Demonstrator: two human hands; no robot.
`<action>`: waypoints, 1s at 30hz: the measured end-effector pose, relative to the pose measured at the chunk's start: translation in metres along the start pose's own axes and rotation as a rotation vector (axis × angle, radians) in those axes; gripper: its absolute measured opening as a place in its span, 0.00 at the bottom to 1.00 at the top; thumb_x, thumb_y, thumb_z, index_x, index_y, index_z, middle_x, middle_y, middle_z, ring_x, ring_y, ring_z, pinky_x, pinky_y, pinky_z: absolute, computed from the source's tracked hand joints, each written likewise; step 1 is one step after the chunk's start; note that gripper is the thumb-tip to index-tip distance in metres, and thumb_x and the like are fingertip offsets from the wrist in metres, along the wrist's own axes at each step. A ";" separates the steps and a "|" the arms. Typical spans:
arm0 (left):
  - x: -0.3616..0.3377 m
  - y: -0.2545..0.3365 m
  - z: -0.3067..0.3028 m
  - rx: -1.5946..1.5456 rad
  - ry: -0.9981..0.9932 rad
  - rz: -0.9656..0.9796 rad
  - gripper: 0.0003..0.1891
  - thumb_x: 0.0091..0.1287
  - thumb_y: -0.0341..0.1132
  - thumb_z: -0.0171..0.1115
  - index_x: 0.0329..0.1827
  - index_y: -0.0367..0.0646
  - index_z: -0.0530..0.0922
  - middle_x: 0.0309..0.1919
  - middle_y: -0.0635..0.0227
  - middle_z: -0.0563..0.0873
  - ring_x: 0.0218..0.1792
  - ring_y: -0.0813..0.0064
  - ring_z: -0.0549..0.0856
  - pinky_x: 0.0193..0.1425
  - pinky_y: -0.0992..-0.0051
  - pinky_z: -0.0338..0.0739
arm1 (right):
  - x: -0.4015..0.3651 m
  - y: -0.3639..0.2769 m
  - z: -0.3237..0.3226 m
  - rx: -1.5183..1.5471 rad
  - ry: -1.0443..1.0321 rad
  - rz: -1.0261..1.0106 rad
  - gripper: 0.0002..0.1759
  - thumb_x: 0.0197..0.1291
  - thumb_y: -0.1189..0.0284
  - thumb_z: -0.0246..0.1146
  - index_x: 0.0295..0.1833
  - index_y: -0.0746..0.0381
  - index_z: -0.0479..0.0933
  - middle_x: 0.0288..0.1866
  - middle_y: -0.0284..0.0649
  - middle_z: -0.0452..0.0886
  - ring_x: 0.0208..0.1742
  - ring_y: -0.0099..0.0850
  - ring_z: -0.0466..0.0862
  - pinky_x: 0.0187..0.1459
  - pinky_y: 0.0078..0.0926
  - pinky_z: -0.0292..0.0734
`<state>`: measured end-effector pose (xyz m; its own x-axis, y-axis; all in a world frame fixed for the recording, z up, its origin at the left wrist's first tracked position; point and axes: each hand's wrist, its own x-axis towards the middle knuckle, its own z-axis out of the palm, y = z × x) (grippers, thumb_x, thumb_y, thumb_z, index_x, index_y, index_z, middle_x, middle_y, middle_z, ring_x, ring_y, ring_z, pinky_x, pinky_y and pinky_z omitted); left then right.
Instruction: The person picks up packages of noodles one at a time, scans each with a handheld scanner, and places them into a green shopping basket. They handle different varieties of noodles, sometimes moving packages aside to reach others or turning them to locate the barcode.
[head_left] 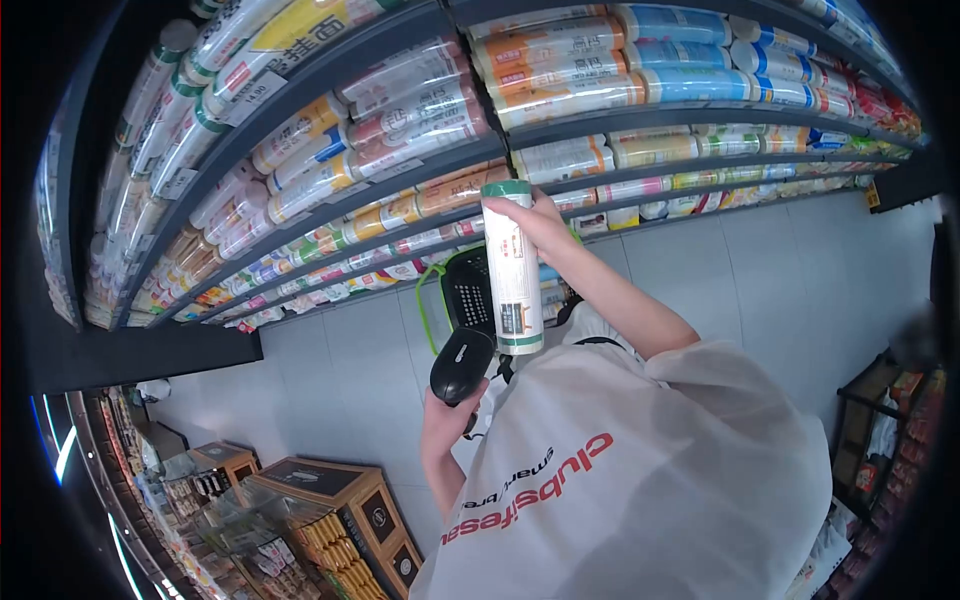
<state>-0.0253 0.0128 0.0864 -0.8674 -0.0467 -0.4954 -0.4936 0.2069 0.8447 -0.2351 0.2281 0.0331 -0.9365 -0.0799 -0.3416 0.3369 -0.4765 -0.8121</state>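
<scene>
Centre frame: right hand [541,226] fingers wrapped round the tall pack [512,275] near its top. It looks stiff, film-slick, likely light, so I'd grip mid-body. Left hand [447,418] clasps the scanner [460,365].

Stocked shelves [640,115] curve above and beyond the fingers [535,215]. A black basket [468,290] with green handles sits just behind them, and cardboard display boxes [330,500] stand well below-left.
</scene>
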 end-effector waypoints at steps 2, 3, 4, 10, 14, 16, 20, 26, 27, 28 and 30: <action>0.003 -0.003 0.008 0.024 -0.051 -0.026 0.10 0.62 0.36 0.74 0.36 0.40 0.84 0.21 0.77 0.81 0.22 0.87 0.77 0.26 0.79 0.70 | -0.004 0.003 -0.013 -0.114 -0.062 0.034 0.33 0.52 0.64 0.77 0.59 0.68 0.73 0.46 0.43 0.84 0.41 0.29 0.87 0.41 0.29 0.84; 0.006 -0.008 0.011 0.046 -0.069 -0.042 0.10 0.62 0.36 0.74 0.36 0.40 0.84 0.21 0.77 0.81 0.22 0.87 0.77 0.26 0.79 0.70 | -0.006 0.009 -0.018 -0.134 -0.080 0.036 0.31 0.52 0.65 0.78 0.56 0.68 0.75 0.46 0.42 0.85 0.43 0.29 0.87 0.43 0.29 0.83; 0.009 -0.010 0.014 0.067 -0.086 -0.053 0.10 0.61 0.36 0.74 0.36 0.40 0.84 0.21 0.77 0.81 0.22 0.87 0.77 0.26 0.80 0.70 | -0.006 0.015 -0.021 -0.155 -0.101 0.035 0.28 0.51 0.65 0.78 0.54 0.68 0.77 0.47 0.42 0.85 0.44 0.29 0.86 0.45 0.29 0.83; 0.015 -0.004 0.025 0.043 -0.075 -0.048 0.10 0.61 0.36 0.75 0.35 0.41 0.84 0.20 0.77 0.81 0.22 0.86 0.77 0.27 0.79 0.71 | 0.018 0.074 -0.054 0.037 -0.272 0.423 0.33 0.59 0.55 0.72 0.60 0.68 0.75 0.48 0.47 0.85 0.47 0.34 0.87 0.46 0.32 0.85; 0.019 -0.005 0.026 0.059 -0.064 -0.065 0.09 0.61 0.36 0.75 0.35 0.41 0.83 0.21 0.77 0.81 0.22 0.86 0.78 0.27 0.79 0.72 | 0.026 0.100 -0.075 0.353 -0.334 0.598 0.36 0.63 0.45 0.64 0.60 0.68 0.75 0.46 0.51 0.85 0.48 0.41 0.88 0.47 0.37 0.86; 0.020 -0.004 0.027 0.067 -0.057 -0.070 0.09 0.61 0.35 0.75 0.35 0.40 0.83 0.21 0.77 0.81 0.22 0.86 0.78 0.28 0.79 0.72 | 0.021 0.105 -0.074 0.541 -0.362 0.611 0.41 0.64 0.39 0.59 0.61 0.68 0.74 0.46 0.52 0.85 0.49 0.47 0.88 0.50 0.46 0.86; 0.020 -0.003 0.036 0.066 -0.062 -0.065 0.09 0.62 0.35 0.75 0.35 0.40 0.83 0.20 0.76 0.81 0.22 0.85 0.78 0.28 0.79 0.72 | 0.012 0.107 -0.077 0.564 -0.494 0.689 0.43 0.64 0.35 0.55 0.63 0.66 0.73 0.49 0.53 0.84 0.51 0.49 0.87 0.51 0.53 0.85; 0.028 -0.001 0.039 0.069 0.061 -0.044 0.09 0.62 0.35 0.74 0.34 0.39 0.83 0.20 0.76 0.81 0.21 0.85 0.77 0.27 0.79 0.71 | -0.033 0.064 -0.064 -0.044 -0.621 0.666 0.34 0.63 0.54 0.69 0.66 0.63 0.67 0.51 0.50 0.84 0.51 0.39 0.87 0.50 0.42 0.86; 0.030 0.000 0.037 0.077 0.094 -0.053 0.09 0.62 0.35 0.74 0.33 0.39 0.83 0.20 0.76 0.81 0.21 0.85 0.77 0.27 0.79 0.71 | -0.033 0.071 -0.065 -0.060 -0.672 0.673 0.38 0.55 0.61 0.75 0.65 0.64 0.65 0.52 0.49 0.82 0.51 0.35 0.86 0.50 0.35 0.85; 0.030 0.001 0.037 0.062 0.124 -0.045 0.09 0.62 0.35 0.73 0.33 0.39 0.83 0.20 0.76 0.80 0.21 0.85 0.77 0.27 0.79 0.71 | -0.034 0.076 -0.064 -0.171 -0.693 0.535 0.39 0.52 0.61 0.76 0.65 0.64 0.65 0.52 0.48 0.82 0.50 0.35 0.86 0.49 0.34 0.84; 0.033 0.003 0.035 0.034 0.181 -0.027 0.09 0.63 0.35 0.73 0.33 0.39 0.83 0.19 0.76 0.80 0.21 0.85 0.77 0.26 0.79 0.70 | -0.037 0.088 -0.061 -0.384 -0.721 0.248 0.43 0.47 0.61 0.78 0.64 0.64 0.65 0.52 0.47 0.81 0.49 0.35 0.85 0.47 0.31 0.82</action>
<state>-0.0532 0.0463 0.0659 -0.8526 -0.2268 -0.4707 -0.5170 0.2362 0.8227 -0.1650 0.2425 -0.0545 -0.6205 -0.7427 -0.2517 0.4282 -0.0520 -0.9022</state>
